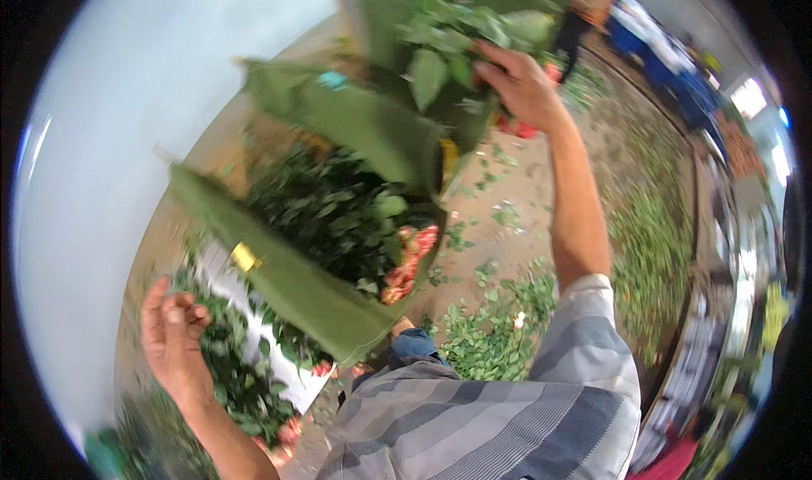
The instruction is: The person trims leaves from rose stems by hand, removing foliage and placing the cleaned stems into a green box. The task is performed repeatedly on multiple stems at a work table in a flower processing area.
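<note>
My right hand (523, 90) reaches away from me, its fingertips at a leafy bunch of stems (438, 55). Whether the fingers grip those stems cannot be made out. My left hand (174, 337) is held low at the left, fingers loosely curled and nothing visible in them. Between my hands lies a green fabric holder (285, 277) with raised sides and a yellow tag. Inside it are dark leafy stems (330, 207) with red and cream roses (409, 261) at the end nearer my right side. A second green fabric panel (355, 118) stands beyond, blurred.
Cut leaves and stems (495, 334) litter the floor. Below the holder, more roses (285, 435) and foliage lie by a white sheet (285, 366). A pale wall (114, 163) runs along the left. Another person (590, 4) stands at the far end, and a red garment (666, 458) shows lower right.
</note>
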The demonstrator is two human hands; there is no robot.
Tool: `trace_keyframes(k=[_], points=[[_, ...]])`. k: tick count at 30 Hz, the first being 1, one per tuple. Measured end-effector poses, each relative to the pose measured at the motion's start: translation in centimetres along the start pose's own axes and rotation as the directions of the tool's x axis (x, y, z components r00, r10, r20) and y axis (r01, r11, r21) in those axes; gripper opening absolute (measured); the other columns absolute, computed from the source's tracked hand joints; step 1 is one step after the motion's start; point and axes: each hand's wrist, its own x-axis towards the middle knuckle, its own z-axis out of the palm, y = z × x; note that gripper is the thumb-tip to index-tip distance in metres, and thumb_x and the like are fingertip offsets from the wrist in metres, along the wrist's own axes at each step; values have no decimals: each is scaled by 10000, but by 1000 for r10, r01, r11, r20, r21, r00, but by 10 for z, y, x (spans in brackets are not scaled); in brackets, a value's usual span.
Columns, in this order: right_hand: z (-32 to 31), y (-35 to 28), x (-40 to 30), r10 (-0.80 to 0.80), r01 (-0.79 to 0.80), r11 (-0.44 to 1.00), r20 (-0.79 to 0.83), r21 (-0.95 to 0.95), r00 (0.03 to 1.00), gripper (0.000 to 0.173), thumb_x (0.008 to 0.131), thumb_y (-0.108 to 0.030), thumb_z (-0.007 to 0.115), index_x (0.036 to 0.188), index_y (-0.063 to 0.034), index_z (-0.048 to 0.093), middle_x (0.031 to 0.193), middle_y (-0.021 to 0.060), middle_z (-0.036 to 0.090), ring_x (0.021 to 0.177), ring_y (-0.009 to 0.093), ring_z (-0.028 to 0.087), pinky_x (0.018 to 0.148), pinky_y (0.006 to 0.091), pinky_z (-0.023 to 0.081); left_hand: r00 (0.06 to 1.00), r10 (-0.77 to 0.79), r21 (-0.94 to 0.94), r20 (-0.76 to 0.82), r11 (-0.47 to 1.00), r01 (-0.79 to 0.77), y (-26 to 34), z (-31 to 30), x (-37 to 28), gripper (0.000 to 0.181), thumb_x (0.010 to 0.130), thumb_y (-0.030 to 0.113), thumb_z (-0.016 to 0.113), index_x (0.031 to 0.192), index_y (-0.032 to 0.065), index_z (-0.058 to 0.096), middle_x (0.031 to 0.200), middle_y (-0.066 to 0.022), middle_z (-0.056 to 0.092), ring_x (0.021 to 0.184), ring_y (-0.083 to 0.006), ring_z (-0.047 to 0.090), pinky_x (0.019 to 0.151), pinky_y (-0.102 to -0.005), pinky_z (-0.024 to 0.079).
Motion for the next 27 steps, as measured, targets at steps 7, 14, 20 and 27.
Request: trace_keyframes(k=[7,14,20,27], points=[[137,236,-7,28,-73,992,377,104,926,357,930,-171,470,1224,31,495,1207,142,556,1068,228,530,933,315,393,867,-324,121,-377,911,393,-85,-128,-64,410,880,205,536,1232,3,472,994,-88,605,827,-138,577,735,-268,486],[185,220,-148,211,-277,916,-238,-291,948,357,930,-212,476,1176,44,512,1130,192,574,987,288,553,876,337,426,794,-354,492,-494,639,591,-167,-220,-136,483,822,201,606,1218,-46,484,960,-98,617,799,-173,579,703,-282,475],[187,162,-407,553,-545,832,222,-103,803,295,882,-140,528,1122,31,528,1043,164,574,905,280,557,771,330,456,787,-360,861,-501,-116,495,-215,-175,-109,894,734,476,679,1419,142,212,1416,-210,278,1312,-394,241,1049,-553,204],[303,-298,-298,-130,-219,909,741,354,659,296,787,-73,583,1077,-20,553,1026,165,568,933,334,558,814,367,458,668,-508,838,-544,-279,469,-278,-196,-96,855,823,320,601,1457,202,40,1476,-177,140,1320,-436,187,979,-674,202]])
